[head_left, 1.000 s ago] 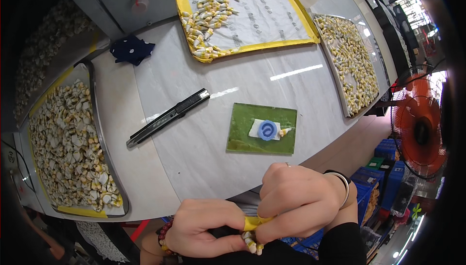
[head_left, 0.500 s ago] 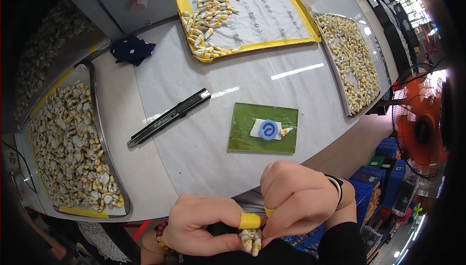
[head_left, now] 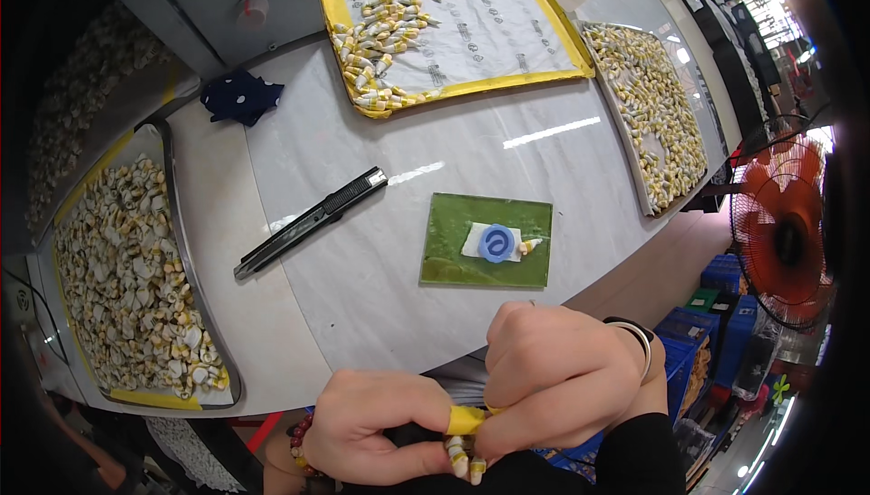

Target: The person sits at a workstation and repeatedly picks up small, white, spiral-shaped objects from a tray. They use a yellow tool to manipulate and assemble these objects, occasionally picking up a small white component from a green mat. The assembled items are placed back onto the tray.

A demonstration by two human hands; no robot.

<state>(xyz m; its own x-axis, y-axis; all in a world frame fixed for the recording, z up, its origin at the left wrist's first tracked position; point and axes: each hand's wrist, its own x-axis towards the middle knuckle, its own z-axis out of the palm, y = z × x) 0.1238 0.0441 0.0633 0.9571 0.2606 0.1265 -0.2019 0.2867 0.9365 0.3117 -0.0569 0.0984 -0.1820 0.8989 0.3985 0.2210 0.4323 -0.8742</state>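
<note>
My left hand (head_left: 376, 427) and my right hand (head_left: 553, 377) meet below the table's front edge, both pinched on a bundle of small white and yellow parts (head_left: 464, 454). A yellow tape band (head_left: 464, 420) shows at the fingertips between the two hands. On my right wrist sits a dark bangle (head_left: 634, 336), on my left a bead bracelet (head_left: 301, 445). Just beyond my hands lies a green cutting mat (head_left: 453, 255) with a blue round disc (head_left: 496, 242) on a white slip and one small part beside it.
A black utility knife (head_left: 308, 221) lies left of the mat on the white table (head_left: 381, 305). Trays of small parts stand at the left (head_left: 177, 250), far middle (head_left: 335, 1) and right (head_left: 625, 155). A dark cloth (head_left: 240, 96) sits at the back; an orange fan (head_left: 781, 223) stands to the right.
My hands have stayed low at the table edge, working the small bundle; the yellow band now shows more plainly between the fingertips. Nothing on the table has moved.
</note>
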